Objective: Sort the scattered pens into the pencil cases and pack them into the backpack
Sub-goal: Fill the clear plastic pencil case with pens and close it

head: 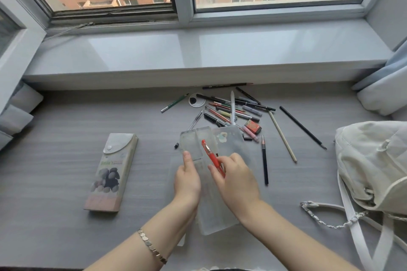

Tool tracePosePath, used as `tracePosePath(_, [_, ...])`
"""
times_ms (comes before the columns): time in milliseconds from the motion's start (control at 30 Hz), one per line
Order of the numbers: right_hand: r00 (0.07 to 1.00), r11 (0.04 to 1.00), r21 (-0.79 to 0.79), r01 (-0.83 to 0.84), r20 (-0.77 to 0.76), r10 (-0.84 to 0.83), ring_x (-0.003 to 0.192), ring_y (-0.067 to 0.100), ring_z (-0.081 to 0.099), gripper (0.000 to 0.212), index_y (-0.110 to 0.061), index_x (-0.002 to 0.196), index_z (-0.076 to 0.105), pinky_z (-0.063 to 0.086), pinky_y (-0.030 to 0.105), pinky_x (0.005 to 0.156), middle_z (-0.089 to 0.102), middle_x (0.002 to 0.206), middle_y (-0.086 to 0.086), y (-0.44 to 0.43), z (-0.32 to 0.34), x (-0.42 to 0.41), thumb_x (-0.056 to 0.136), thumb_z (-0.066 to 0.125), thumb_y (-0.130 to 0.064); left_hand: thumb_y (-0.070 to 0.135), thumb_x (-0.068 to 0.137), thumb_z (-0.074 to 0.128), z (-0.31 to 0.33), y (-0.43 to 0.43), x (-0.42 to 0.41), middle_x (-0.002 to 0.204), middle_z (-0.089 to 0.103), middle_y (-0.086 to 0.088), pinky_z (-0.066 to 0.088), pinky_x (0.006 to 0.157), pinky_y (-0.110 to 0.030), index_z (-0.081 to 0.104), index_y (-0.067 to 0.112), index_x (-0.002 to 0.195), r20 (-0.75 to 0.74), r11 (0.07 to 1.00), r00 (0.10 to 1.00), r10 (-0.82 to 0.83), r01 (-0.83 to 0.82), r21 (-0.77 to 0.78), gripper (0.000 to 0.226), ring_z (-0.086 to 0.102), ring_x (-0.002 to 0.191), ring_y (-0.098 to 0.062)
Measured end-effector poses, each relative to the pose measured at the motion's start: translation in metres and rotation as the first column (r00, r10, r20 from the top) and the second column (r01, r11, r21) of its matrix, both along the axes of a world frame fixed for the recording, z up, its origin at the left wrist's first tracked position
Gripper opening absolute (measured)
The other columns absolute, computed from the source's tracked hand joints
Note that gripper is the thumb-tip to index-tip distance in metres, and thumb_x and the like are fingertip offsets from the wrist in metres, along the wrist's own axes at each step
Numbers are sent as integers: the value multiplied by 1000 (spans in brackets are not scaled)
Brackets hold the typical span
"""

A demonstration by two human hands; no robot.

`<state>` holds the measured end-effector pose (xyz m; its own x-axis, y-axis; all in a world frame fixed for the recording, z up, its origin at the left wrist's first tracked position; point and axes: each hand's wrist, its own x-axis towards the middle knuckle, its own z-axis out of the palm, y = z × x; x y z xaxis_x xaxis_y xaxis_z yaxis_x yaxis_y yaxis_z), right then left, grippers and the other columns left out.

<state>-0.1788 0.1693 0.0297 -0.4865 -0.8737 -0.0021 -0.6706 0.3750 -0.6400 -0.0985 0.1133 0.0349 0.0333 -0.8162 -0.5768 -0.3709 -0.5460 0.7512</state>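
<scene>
- The left hand (187, 179) holds a clear pencil case (218, 215) above the bench (66, 138). Its grip is closed on the case, with the thumb laid flat on the front and the fingers out of sight behind.
- The case's flap is folded open at the far end (the plastic is frosted, so its contents cannot be made out).
- The right hand (235, 178) has its grip pinching a red pen (210, 153) by the lower end. The pen slants up and to the left across the open mouth of the case.
- The scattered pens (231, 110) lie in a loose heap on the bench beyond the case, near the window sill (198, 50).
- A black pencil (264, 160) lies alone just to the right of the hands.
- A printed pencil case (112, 171) lies flat and snapped closed, well to the left.
- The pale backpack (372, 160) sits at the bench's right edge.
- A bracelet (152, 246) circles the left wrist.
</scene>
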Motion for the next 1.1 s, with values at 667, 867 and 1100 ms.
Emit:
tracePosePath(667, [996, 987, -135, -82, 32, 87, 62, 14, 57, 13, -9, 92, 70, 42, 16, 58, 65, 81, 4, -30, -12, -39, 85, 58, -12, 47, 97, 23, -7, -25, -4, 75, 49, 7, 29, 78, -24, 50, 16, 84, 15, 995, 997, 75, -73, -68, 43, 44, 87, -18])
tracePosePath(867, [984, 954, 262, 146, -141, -112, 99, 34, 54, 19, -1, 103, 60, 42, 37, 79, 60, 106, 18, -72, -45, -113, 93, 46, -11, 50, 96, 22, -11, -48, 2, 72, 50, 4, 31, 76, -27, 48, 19, 70, 69, 998, 997, 47, -44, -51, 48, 47, 83, -23])
tracePosePath(1100, [950, 897, 441, 32, -292, 110, 96, 35, 54, 12, -3, 98, 53, 38, 35, 71, 57, 104, 16, -88, -54, -116, 89, 45, -1, 49, 97, 24, -12, -59, 10, 69, 44, 12, 29, 79, -25, 42, 28, 65, 39, 998, 998, 52, -51, -26, 42, 38, 63, 1])
